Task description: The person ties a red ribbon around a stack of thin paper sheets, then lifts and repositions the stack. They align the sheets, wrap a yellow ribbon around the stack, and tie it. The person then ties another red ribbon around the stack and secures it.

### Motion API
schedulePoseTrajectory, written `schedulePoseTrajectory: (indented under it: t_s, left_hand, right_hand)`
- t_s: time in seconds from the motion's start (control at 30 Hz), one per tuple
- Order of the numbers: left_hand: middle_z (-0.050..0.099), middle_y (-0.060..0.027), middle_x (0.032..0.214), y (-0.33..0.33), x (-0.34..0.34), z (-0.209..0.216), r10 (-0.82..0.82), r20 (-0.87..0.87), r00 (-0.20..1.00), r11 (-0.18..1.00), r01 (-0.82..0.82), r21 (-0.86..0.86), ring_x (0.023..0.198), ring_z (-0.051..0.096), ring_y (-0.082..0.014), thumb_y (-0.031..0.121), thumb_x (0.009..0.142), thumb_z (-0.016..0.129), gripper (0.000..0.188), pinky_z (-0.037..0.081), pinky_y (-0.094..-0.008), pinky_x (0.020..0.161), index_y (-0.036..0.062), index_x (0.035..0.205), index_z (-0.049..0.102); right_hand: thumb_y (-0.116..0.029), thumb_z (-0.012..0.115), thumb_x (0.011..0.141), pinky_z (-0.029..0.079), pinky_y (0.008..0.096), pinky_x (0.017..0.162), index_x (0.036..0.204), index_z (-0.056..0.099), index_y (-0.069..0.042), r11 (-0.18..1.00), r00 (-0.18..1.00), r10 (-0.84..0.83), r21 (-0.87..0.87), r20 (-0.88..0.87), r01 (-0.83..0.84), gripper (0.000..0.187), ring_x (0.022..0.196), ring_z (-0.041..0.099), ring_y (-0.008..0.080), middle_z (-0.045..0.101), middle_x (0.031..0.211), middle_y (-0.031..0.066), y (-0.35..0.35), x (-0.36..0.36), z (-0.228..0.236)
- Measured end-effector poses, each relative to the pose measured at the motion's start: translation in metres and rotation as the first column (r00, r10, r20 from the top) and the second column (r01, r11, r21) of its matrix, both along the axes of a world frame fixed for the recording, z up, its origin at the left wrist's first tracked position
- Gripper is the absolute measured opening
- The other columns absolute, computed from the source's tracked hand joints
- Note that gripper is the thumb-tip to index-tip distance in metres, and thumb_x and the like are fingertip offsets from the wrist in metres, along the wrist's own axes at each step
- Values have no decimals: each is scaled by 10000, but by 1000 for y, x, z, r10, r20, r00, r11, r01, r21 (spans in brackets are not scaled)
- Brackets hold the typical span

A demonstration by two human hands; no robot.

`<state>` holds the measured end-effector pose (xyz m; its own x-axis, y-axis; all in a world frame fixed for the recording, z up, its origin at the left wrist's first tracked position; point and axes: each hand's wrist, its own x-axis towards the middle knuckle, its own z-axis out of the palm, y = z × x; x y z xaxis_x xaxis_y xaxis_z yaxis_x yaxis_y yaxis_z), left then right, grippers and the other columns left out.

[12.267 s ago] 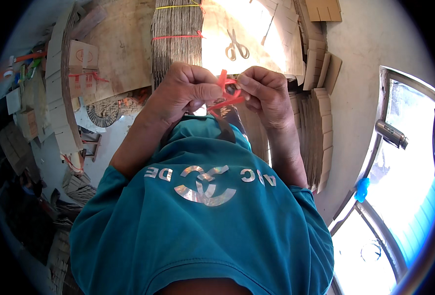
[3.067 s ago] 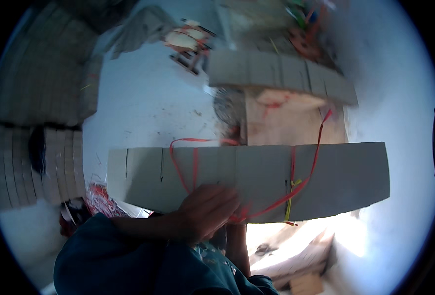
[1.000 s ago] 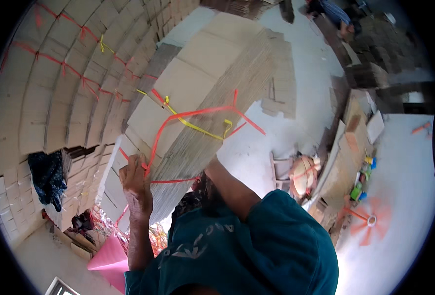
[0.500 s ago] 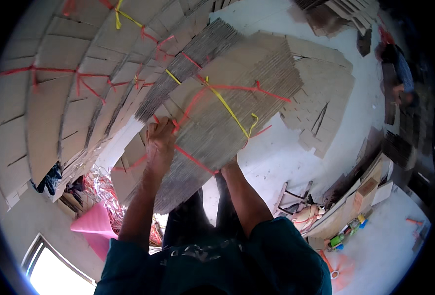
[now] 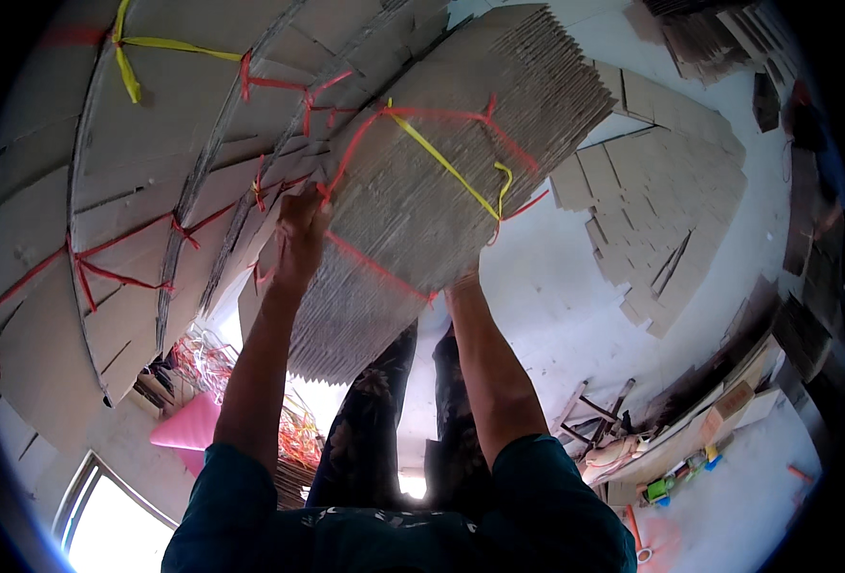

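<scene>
A thick bundle of flat cardboard sheets [image 5: 413, 210] is held up in front of me, tilted, its layered edges facing me. Red strapping and one yellow strap [image 5: 441, 162] run around it. My left hand [image 5: 300, 229] is closed around the red strap [image 5: 353, 153] at the bundle's left side. At the near right edge, by a red knot, my right hand [image 5: 462, 283] grips the bundle; its fingers are mostly hidden behind the cardboard.
Tall rows of strapped cardboard bundles [image 5: 136, 229] stand at left. Loose cardboard sheets [image 5: 666, 191] lie on the pale floor at right. Below left are a pink object [image 5: 185, 435] and a tangle of strapping [image 5: 293, 425]. A wooden stool [image 5: 594, 415] is at lower right.
The bundle has moved up and away from my body, now overlapping the stacked rows at left. Both hands have moved with it, keeping their hold. More of my legs shows.
</scene>
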<state>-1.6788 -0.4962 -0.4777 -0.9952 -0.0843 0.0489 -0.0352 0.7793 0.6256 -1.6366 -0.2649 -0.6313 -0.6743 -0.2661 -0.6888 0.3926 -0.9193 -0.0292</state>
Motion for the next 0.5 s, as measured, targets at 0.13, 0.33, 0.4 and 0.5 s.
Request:
schedulePoseTrajectory:
  t_s: [0.13,0.33,0.4,0.5]
  left_hand:
    - [481,-115,690,-26,-19,-47,161,29,986,984,-163,70,639,456,-206,93,888,514,139,390,-338,602,7,966,590]
    - [419,6,584,-42,38,-34,379,191,905,880,-416,227,503,333,-80,178,939,481,219,265,-268,454,37,980,644]
    - [389,46,566,-53,70,-12,416,175,892,876,-445,187,491,317,-45,202,943,479,254,230,-256,434,33,1021,652]
    - [375,71,585,-63,109,40,505,177,845,808,-535,248,493,279,-13,244,945,446,337,197,-225,433,-4,1045,651]
  right_hand:
    - [-556,427,890,382,514,964,1358,377,-128,931,964,247,253,98,-264,636,1233,417,298,441,1356,87,-19,-41,-17]
    - [-680,409,832,151,680,991,1454,165,-205,922,936,351,161,29,-351,821,1353,198,302,183,1504,56,-20,-51,-12]
    - [-634,457,840,184,663,995,1445,203,-212,914,928,372,162,36,-373,780,1351,206,286,210,1493,48,-19,-45,5]
    - [-521,560,840,313,649,916,1417,282,-217,892,923,379,243,61,-382,709,1318,275,265,279,1452,45,-24,-30,-4]
